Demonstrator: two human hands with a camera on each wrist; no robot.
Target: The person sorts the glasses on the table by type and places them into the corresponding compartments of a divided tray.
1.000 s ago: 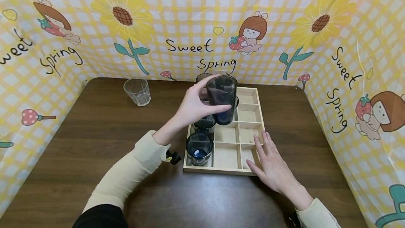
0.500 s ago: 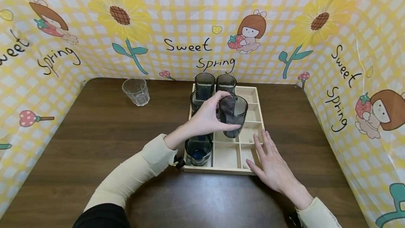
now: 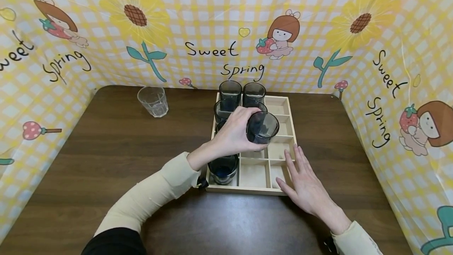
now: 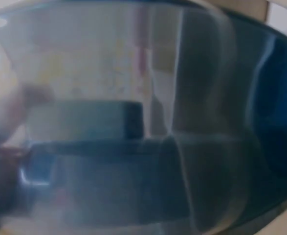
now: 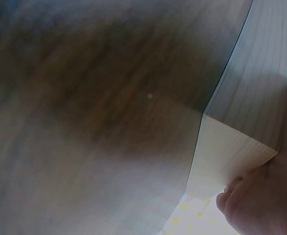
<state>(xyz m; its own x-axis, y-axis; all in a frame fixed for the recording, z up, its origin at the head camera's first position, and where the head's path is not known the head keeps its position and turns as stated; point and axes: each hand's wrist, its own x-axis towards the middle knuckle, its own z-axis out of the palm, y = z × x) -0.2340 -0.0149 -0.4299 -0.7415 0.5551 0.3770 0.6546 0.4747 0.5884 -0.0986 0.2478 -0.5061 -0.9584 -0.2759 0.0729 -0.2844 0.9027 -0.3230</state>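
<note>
My left hand (image 3: 236, 133) grips a dark tinted glass (image 3: 262, 128) between thumb and fingers, low over the middle column of a wooden divided tray (image 3: 255, 173). More dark glasses stand in the tray: the nearest one (image 3: 223, 170) fills the front left compartment, and another (image 3: 254, 91) is at the back of the middle column. Part of the left column is hidden behind my left hand. My right hand (image 3: 306, 186) rests with straight fingers on the tray's near right corner. Blurred dark glass (image 4: 109, 171) fills the left wrist view.
To the left of the tray, a clear faceted glass (image 3: 153, 103) stands near the back of the brown table (image 3: 106, 141). A yellow checked cloth (image 3: 198, 19) rises behind the table and along both sides.
My left hand has carried the dark glass to the right and toward me, then lower over the tray, uncovering the glasses at the back. My right hand stays put.
</note>
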